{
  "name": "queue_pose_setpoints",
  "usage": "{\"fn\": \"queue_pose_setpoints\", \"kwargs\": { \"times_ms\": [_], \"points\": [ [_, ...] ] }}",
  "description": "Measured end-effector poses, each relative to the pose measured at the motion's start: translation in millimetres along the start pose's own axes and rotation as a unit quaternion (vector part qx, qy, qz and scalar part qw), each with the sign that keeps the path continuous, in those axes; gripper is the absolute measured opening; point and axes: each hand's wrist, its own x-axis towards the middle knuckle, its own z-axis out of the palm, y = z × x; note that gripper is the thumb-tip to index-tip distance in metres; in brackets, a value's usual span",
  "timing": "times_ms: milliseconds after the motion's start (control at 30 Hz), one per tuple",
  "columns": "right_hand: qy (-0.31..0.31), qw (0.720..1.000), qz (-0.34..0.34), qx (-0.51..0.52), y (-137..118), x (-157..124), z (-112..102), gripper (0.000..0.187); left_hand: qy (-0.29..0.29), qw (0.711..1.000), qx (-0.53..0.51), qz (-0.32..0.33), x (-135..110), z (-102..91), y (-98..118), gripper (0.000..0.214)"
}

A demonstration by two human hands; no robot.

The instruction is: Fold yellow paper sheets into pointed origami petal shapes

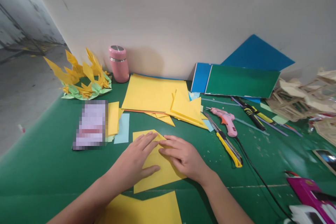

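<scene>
A yellow sheet of paper (144,183) lies on the green table in front of me. My left hand (143,154) rests flat on its upper left part, fingers stretched out and thumb apart. From the other side, my right hand (182,154) lies on the sheet's right part with fingers slightly bent and extended leftward. The fingertips of both hands come close together near the top edge, and they hide whether the paper is folded there. Nearer to me, partly under my left forearm, is another yellow sheet (160,208).
Beyond lie a stack of yellow paper (149,92), a pink flask (119,64) and a yellow paper crown (85,77). To the right are a yellow utility knife (227,145), a corded pink glue gun (228,120), pliers (253,115) and green board (241,80). A blurred-out rectangle (91,124) lies left.
</scene>
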Motion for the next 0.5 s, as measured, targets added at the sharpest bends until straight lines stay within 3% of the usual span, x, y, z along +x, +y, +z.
{"fn": "queue_pose_setpoints", "kwargs": {
  "times_ms": [200, 500],
  "points": [
    [-0.007, 1.0, 0.008, -0.001, 1.4, -1.7, 0.8, 0.028, -0.006, 1.0, 0.011, 0.0, -0.5, -0.1, 0.1, 0.06],
    [-0.013, 1.0, 0.008, -0.002, 0.6, -0.6, -0.2, 0.027, -0.003, 1.0, 0.016, 0.001, -0.8, -1.5, 1.8, 0.045]
  ]
}}
